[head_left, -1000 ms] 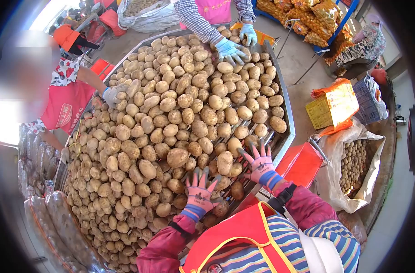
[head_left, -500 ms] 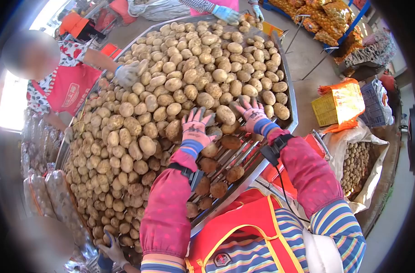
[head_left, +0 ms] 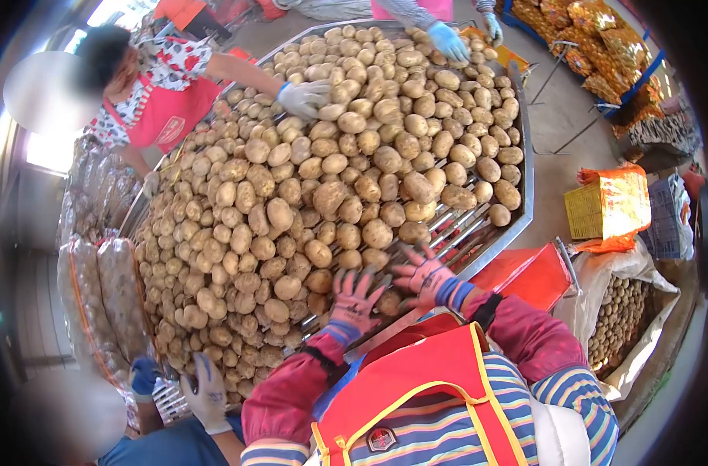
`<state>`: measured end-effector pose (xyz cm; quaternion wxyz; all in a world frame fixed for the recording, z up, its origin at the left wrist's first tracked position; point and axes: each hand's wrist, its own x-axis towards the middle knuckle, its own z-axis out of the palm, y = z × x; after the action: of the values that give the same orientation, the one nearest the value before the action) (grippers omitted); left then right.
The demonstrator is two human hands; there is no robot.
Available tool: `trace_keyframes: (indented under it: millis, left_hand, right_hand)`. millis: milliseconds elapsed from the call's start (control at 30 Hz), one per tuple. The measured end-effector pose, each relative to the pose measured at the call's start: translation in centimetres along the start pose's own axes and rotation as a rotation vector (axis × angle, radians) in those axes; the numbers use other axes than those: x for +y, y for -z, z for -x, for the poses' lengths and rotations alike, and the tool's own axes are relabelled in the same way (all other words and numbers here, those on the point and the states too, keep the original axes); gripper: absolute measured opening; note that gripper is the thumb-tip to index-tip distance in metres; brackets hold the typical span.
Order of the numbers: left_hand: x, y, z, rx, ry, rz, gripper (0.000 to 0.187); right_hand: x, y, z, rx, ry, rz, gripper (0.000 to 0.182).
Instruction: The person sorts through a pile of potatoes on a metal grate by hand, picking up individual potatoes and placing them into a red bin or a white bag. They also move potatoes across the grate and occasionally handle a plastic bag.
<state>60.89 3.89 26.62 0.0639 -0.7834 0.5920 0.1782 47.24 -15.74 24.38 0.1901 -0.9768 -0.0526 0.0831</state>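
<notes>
Left hand and right hand both released, fingers spread close beside potatoes on the slatted table.

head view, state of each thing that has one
left hand, gloved, open, fingers spread
right hand, gloved, open, fingers spread
potatoes, heaped loose
metal table, mostly covered, some slats bare
white sack, open, potatoes inside
yellow crate, partly draped in orange netting

This is a work shed for packing food, with full bags, crates and aproned workers.
</notes>
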Motion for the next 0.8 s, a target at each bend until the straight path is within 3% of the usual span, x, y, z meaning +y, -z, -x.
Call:
trace_keyframes:
  millis: [67, 167, 267, 333, 400, 500, 633, 700, 800]
  left_hand:
    - [1.0, 0.5, -1.8, 0.073, -0.186, -0.1, 0.08]
    - [2.5, -0.6, -2.6, 0.22, -0.096, -0.039, 0.08]
    - [3.0, 2.0, 1.3, 0.225, 0.03, 0.076, 0.082]
    - [1.4, 0.4, 5.1, 0.21, 0.071, 0.07, 0.086]
    - [0.0, -0.7, 8.6, 0.041, 0.374, 0.014, 0.093]
    - [-2.2, -4.2, 10.6, -0.048, 0.48, 0.031, 0.089]
    - [-0.8, -3.3, 7.1, -0.159, 0.376, -0.071, 0.095]
    - [0.3, -3.8, 5.4, -0.13, 0.352, -0.089, 0.095]
    - [1.6, -4.8, 1.6, -0.021, 0.224, -0.03, 0.096]
  right_hand:
    - [2.1, 1.0, 0.7, 0.052, -0.105, 0.003, 0.058]
    - [5.8, 0.2, 2.6, 0.271, -0.227, 0.061, 0.05]
    - [6.8, 0.4, 4.7, 0.377, -0.404, 0.092, 0.042]
    - [6.5, -1.1, 4.9, 0.591, -0.393, 0.084, 0.045]
    - [3.3, 0.4, 4.3, 0.574, -0.253, 0.011, 0.049]
    - [-0.8, 0.5, 1.4, 0.415, 0.017, -0.04, 0.056]
    - [-2.7, -0.5, -1.6, 0.2, 0.151, -0.01, 0.059]
    - [-2.2, 0.6, -1.8, 0.116, 0.068, 0.091, 0.061]
    - [-0.9, 0.6, -0.6, 0.15, -0.001, 0.093, 0.064]
